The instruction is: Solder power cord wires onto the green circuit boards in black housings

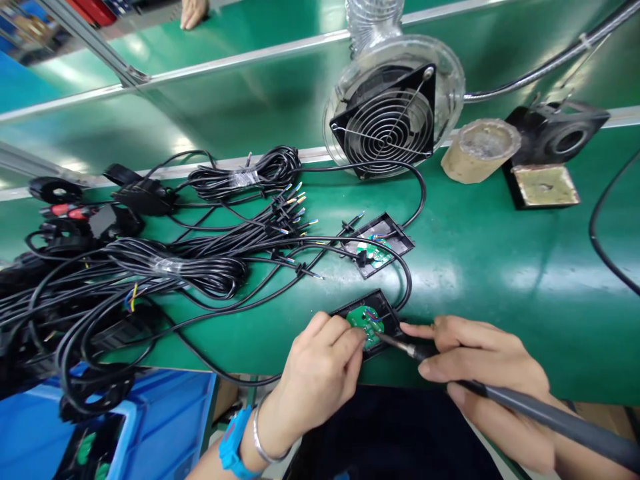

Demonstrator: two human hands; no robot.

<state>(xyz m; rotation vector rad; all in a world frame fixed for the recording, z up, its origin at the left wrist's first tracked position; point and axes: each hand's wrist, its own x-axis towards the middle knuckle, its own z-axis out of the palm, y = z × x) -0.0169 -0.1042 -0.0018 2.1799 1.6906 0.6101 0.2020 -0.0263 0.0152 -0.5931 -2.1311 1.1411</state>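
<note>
A soldering iron (pixel 530 407) is in my right hand (pixel 490 373), its fingers closed round the dark handle. The iron's tip touches or hovers just over a green circuit board (pixel 371 339) in an open black case (pixel 383 303) at the table's front edge. My left hand (pixel 325 360) is closed at the board's left side, with fingertips pinched near the tip; what they hold is hidden. A black cable (pixel 250 383) runs from the left and disappears behind my left wrist. Just beyond lies a second open black case (pixel 400 235) holding another green board (pixel 375 250) and wires.
Bundled black cables (pixel 175 267) with stripped ends cover the left side. A fume-extractor fan (pixel 385 127) stands at the back. Right of it are a beige cup (pixel 480 150) and an iron stand with a sponge (pixel 546 185). A blue bin (pixel 165 413) sits below left. Another person's hand (pixel 194 12) rests beyond.
</note>
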